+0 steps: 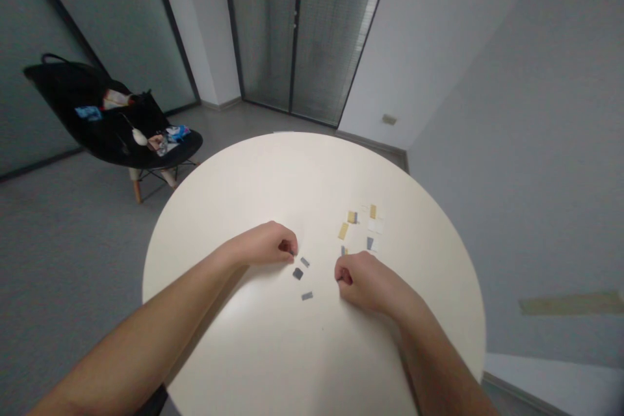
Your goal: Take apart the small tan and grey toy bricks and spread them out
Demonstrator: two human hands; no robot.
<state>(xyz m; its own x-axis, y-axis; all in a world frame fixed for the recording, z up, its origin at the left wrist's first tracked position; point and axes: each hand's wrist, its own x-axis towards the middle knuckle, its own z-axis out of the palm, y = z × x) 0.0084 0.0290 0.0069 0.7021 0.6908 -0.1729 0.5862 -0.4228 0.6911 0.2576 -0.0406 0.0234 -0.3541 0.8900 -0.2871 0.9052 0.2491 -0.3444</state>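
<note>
My left hand (270,244) is closed in a pinch low over the round white table (292,175). Whatever its fingertips hold, if anything, is too small to make out. Right by those fingertips lie a small grey strip (305,262) and a dark grey square piece (298,273). Another grey strip (307,296) lies nearer to me. My right hand (363,281) is also closed, thumb against curled fingers, with a tiny dark spot at the tips that I cannot identify. Just beyond it is a small grey and yellow piece (344,250), partly hidden by the hand.
Past my right hand lie several small flat pieces, among them yellow ones (343,231), a white one (375,226) and a dark grey one (370,243). A black chair (112,143) holding a bag and packets stands at left. A wall (511,175) rises at right.
</note>
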